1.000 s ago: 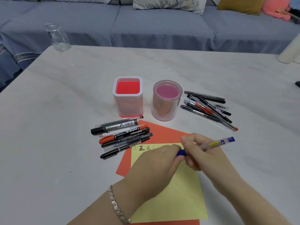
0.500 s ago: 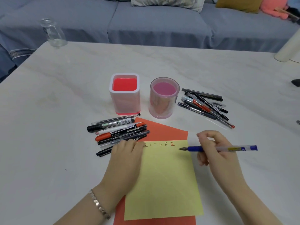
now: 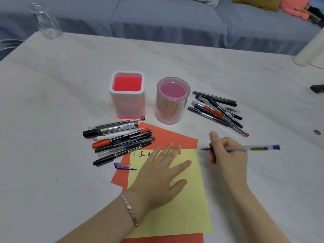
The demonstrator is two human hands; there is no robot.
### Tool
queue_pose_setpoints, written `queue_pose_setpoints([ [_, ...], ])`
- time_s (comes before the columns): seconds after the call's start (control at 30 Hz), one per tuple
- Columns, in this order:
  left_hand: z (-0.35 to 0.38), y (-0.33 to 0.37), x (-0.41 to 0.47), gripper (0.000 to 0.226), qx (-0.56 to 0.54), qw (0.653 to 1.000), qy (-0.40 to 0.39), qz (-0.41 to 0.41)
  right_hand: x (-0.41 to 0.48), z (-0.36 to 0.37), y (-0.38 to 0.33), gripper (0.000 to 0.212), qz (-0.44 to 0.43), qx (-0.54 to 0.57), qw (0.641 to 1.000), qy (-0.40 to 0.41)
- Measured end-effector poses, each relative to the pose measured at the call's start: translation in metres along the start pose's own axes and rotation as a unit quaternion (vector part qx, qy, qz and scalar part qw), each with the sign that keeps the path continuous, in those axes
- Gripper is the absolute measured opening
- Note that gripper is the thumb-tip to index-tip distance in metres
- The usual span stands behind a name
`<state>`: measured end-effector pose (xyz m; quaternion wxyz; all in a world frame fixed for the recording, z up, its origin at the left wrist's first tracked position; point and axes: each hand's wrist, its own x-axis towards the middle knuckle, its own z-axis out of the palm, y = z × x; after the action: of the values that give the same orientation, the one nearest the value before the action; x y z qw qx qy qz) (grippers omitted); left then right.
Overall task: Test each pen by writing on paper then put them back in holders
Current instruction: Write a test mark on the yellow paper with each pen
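Observation:
My right hand [image 3: 228,158] grips an uncapped blue pen [image 3: 252,148], its tip pointing left just past the right edge of the yellow paper [image 3: 184,207]. My left hand [image 3: 161,176] lies flat on that paper, fingers spread, covering part of a row of written characters. The yellow paper sits on an orange sheet [image 3: 164,135]. The pen's blue cap [image 3: 122,166] rests at the paper's left edge. Several pens [image 3: 119,139] are piled left of the paper, several more [image 3: 219,111] right of the holders. A square pink holder [image 3: 127,94] and a round pink holder [image 3: 172,99] stand empty.
A clear glass jar [image 3: 44,20] stands upside down at the table's far left corner. A white cylinder [image 3: 310,51] and a dark object [image 3: 317,88] sit at the right edge. A grey sofa [image 3: 166,20] runs behind the table.
My hands pulled the cap off the blue pen. The cap now lies by the paper, my left hand moved onto the yellow sheet, and my right hand carries the pen at the paper's right edge.

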<state>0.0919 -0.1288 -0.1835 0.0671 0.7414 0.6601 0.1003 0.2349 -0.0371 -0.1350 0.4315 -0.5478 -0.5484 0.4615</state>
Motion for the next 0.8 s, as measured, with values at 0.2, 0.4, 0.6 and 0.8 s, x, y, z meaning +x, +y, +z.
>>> queue_pose_setpoints([
  [0.2,0.003,0.0,0.001,0.044,-0.018,1.0,0.016,0.001,0.007,0.029,0.017,0.046,-0.019,-0.014,0.999,0.024],
  [0.4,0.007,-0.002,0.001,0.045,-0.034,0.999,0.031,-0.001,0.005,0.04,0.028,0.045,-0.049,-0.065,0.996,0.045],
  [0.6,0.007,-0.002,0.0,0.045,-0.042,0.998,0.042,-0.001,0.005,0.04,0.032,0.045,-0.069,-0.073,0.994,0.046],
  [0.8,0.006,-0.002,0.0,0.045,-0.052,0.998,0.038,-0.005,0.005,0.041,0.033,0.045,-0.085,-0.075,0.993,0.032],
])
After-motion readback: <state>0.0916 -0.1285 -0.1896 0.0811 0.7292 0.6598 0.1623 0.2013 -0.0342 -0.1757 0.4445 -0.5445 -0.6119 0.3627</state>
